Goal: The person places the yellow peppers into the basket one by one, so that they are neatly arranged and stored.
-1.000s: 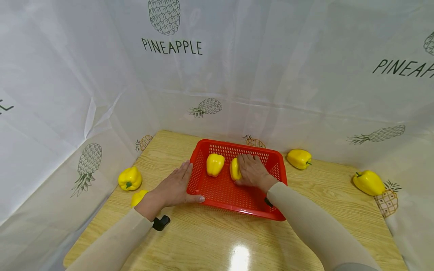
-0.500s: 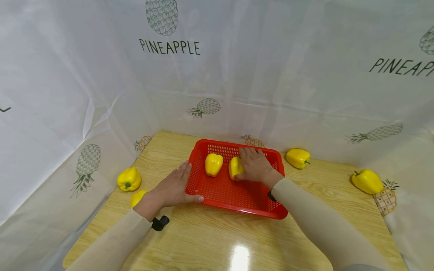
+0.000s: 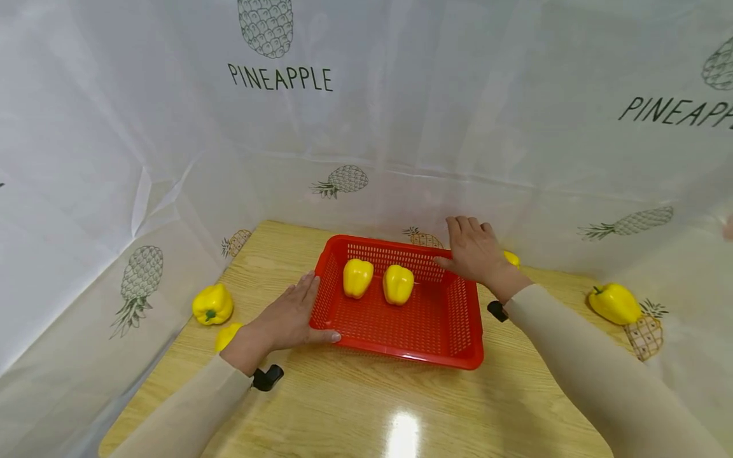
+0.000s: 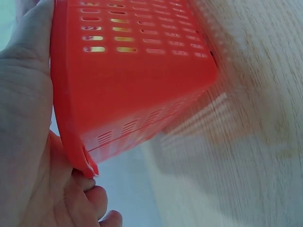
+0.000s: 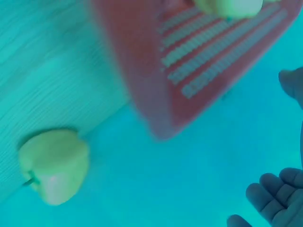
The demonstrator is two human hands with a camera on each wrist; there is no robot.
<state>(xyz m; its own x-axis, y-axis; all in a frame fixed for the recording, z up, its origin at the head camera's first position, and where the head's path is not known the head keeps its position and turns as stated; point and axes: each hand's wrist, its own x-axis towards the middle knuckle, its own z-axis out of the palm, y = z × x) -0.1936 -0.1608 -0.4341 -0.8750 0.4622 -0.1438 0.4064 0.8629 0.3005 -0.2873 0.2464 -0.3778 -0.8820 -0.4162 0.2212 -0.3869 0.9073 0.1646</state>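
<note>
The desk (image 3: 326, 413) before me has a pale wood-grain top, with a patch of glare near its front edge, and a white sheet (image 3: 395, 133) printed with pineapples and the word PINEAPPLE hangs behind it and along both sides. By the left edge lie two yellow peppers, a rear-left pepper (image 3: 212, 305) with its green stem facing me and a front-left pepper (image 3: 226, 336) partly covered by my wrist. A back-edge pepper (image 3: 511, 257) sits to the right of the basket, mostly hidden behind my arm, and a far-right pepper (image 3: 614, 303) lies by the right edge, towards the back corner. The red basket (image 3: 395, 352) stands nearer the back edge than the front; inside, on its floor, the left basket pepper (image 3: 357, 278) and the right basket pepper (image 3: 397, 284) lie side by side towards the back wall. My left hand (image 3: 284, 318) holds the basket's near-left corner, thumb on the front rim and fingers along the left side. My right hand (image 3: 475, 251) hovers over the basket's back-right corner, thumb and fingers apart around nothing, palm down.
</note>
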